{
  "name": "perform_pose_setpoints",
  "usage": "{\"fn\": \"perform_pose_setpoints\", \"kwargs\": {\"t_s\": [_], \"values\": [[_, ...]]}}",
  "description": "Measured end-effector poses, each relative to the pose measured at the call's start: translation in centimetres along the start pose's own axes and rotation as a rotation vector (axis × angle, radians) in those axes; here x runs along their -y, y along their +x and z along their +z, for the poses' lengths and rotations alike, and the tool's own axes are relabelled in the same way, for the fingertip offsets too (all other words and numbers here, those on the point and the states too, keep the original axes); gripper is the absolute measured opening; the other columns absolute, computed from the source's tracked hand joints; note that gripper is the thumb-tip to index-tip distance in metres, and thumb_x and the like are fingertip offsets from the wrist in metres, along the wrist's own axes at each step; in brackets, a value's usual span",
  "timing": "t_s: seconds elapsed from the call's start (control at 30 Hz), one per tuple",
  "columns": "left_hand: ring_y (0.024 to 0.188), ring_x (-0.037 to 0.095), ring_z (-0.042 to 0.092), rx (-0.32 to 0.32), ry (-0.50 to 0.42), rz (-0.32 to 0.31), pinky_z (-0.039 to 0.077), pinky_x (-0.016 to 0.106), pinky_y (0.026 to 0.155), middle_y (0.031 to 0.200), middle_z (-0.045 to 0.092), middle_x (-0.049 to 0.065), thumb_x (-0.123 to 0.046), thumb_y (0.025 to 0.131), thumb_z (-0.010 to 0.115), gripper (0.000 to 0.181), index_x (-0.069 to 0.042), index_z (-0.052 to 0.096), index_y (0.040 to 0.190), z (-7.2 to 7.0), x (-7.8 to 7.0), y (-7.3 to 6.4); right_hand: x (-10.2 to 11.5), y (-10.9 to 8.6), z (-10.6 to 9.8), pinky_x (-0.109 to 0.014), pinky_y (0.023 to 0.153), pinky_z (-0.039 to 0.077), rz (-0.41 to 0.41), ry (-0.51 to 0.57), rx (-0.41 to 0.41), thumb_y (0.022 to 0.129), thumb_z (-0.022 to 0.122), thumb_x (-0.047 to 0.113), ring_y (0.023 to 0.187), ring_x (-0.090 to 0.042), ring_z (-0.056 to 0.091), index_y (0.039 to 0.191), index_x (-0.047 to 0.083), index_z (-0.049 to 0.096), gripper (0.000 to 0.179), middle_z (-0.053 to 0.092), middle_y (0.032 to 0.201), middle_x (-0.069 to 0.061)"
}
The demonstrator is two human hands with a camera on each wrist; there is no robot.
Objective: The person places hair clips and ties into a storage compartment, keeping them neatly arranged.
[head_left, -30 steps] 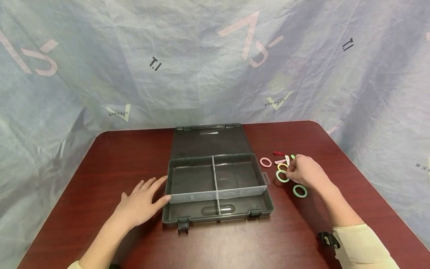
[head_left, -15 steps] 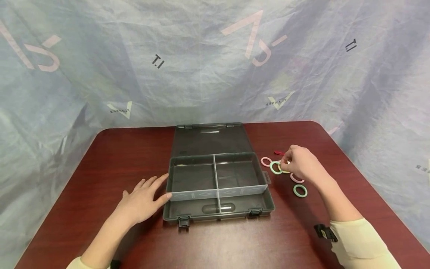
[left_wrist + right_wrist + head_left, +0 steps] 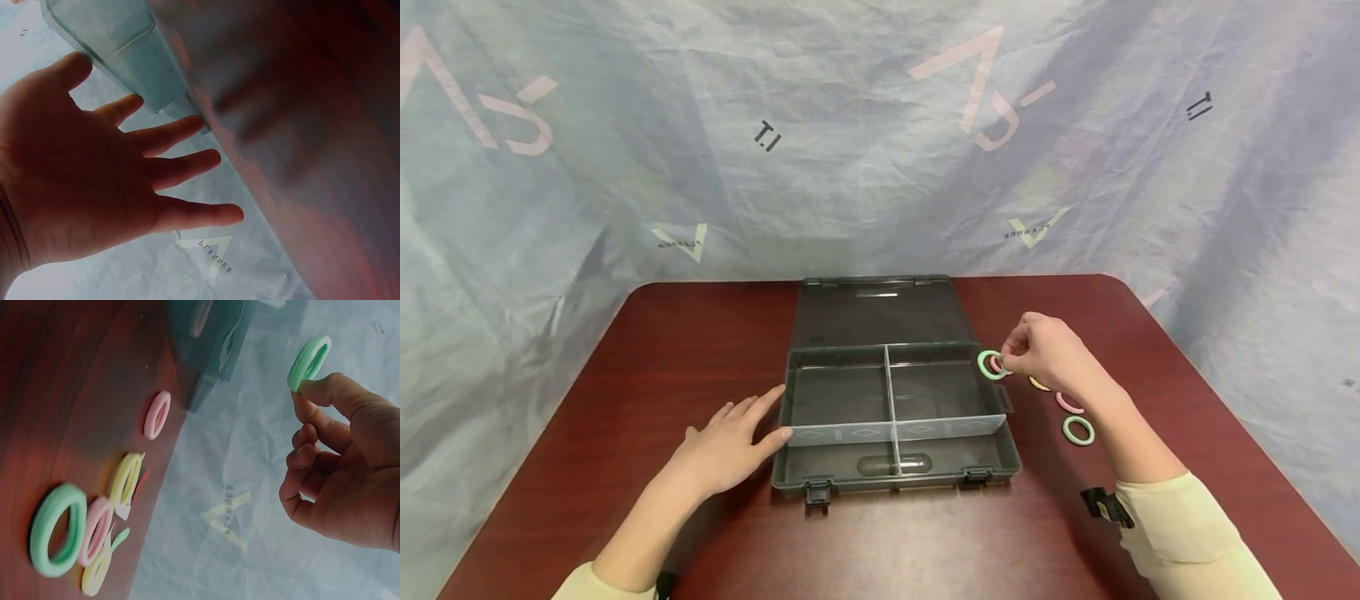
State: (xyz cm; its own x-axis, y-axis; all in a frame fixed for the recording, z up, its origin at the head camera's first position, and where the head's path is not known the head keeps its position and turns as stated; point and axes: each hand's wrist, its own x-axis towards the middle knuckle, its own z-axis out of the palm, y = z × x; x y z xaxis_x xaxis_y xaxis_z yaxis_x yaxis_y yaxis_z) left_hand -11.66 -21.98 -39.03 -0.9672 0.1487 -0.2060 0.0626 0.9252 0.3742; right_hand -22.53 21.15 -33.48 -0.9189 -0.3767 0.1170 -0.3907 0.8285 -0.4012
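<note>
Cream fabric sleeves (image 3: pixel 1195 533) come in from the near edge over a glossy, red-brown wood-grained table (image 3: pixel 880 550), a black strap (image 3: pixel 1107 507) beside the right one. The left hand (image 3: pixel 722 450) lies with its fingers straight and spread, gripping nothing, thumb and index fingertip at the left wall of a smoky grey, translucent plastic box (image 3: pixel 895 483). This rectangular box has its long axis running left to right and its two latches on the near side; pale, patterned dividers part a shallow front strip from two deeper rear compartments. To its right, a matte, thick pale-green ring (image 3: pixel 41 534) lies nearest on the table, then a pink ring (image 3: pixel 88 537), with a yellow ring (image 3: pixel 118 481) farther on. Above the table, the right hand (image 3: pixel 1056 358) pinches a smooth mint-green ring (image 3: pixel 302 362) between thumb and index fingertip, its other fingers curled inward. The held ring is in the air by the box's right rear wall, pointing left out of the fingertips; the head view shows its round face, while the right wrist view shows it narrow and tilted, long axis slanting up to the right. Past it lies a second pink ring (image 3: pixel 150 419). Behind the compartments, the flat grey lid (image 3: pixel 883 317) lies folded back; a creased, pale blue-grey printed cloth (image 3: pixel 850 183) hangs beyond.
</note>
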Motion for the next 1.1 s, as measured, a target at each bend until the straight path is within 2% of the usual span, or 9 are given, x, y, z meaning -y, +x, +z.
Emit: {"fn": "perform_pose_setpoints", "kwargs": {"t_s": [0.27,0.47,0.57,0.83,1.1], "values": [[0.143,0.054,0.029,0.02,-0.027,0.002,0.018,0.087,0.095,0.159,0.036,0.017,-0.064,0.1,0.046,0.075,-0.031,0.023,0.163,-0.1,-0.4,0.1,1.2,0.8,0.6,-0.035,0.066,0.044,-0.021,0.009,0.004,0.081,0.071,0.007,0.069,-0.017,0.053,0.072,0.015,0.075,0.013,0.055,0.083,0.0],[0.139,0.051,0.038,0.05,-0.059,-0.005,0.036,0.076,0.095,0.157,0.038,0.021,-0.062,0.102,0.046,0.074,-0.029,0.021,0.163,-0.2,-0.4,0.0,2.3,1.5,1.1,-0.035,0.065,0.044,-0.075,0.013,0.021,0.084,0.071,0.008,0.066,-0.014,0.052,0.071,0.015,0.074,0.014,0.054,0.083,0.0],[0.136,0.049,0.043,0.056,-0.067,-0.01,0.04,0.072,0.095,0.156,0.039,0.022,-0.061,0.102,0.046,0.074,-0.029,0.02,0.163,-0.3,-0.2,-0.1,2.9,2.0,1.5,-0.035,0.066,0.044,-0.09,0.013,0.025,0.084,0.072,0.008,0.066,-0.014,0.051,0.07,0.015,0.073,0.015,0.053,0.082,0.001],[0.136,0.047,0.045,0.056,-0.075,-0.01,0.04,0.069,0.098,0.156,0.039,0.021,-0.062,0.101,0.047,0.076,-0.028,0.021,0.163,-0.3,-0.1,-0.2,4.7,3.1,2.9,-0.034,0.067,0.042,-0.128,0.007,0.049,0.082,0.072,0.007,0.067,-0.015,0.048,0.069,0.017,0.072,0.017,0.051,0.082,0.001],[0.136,0.046,0.046,0.048,-0.081,0.0,0.04,0.068,0.099,0.156,0.04,0.021,-0.06,0.102,0.048,0.075,-0.027,0.021,0.163,-0.3,-0.1,-0.1,6.4,4.0,4.2,-0.034,0.068,0.041,-0.134,0.03,0.106,0.084,0.071,0.007,0.069,-0.016,0.048,0.07,0.017,0.07,0.018,0.052,0.086,0.0]]}}
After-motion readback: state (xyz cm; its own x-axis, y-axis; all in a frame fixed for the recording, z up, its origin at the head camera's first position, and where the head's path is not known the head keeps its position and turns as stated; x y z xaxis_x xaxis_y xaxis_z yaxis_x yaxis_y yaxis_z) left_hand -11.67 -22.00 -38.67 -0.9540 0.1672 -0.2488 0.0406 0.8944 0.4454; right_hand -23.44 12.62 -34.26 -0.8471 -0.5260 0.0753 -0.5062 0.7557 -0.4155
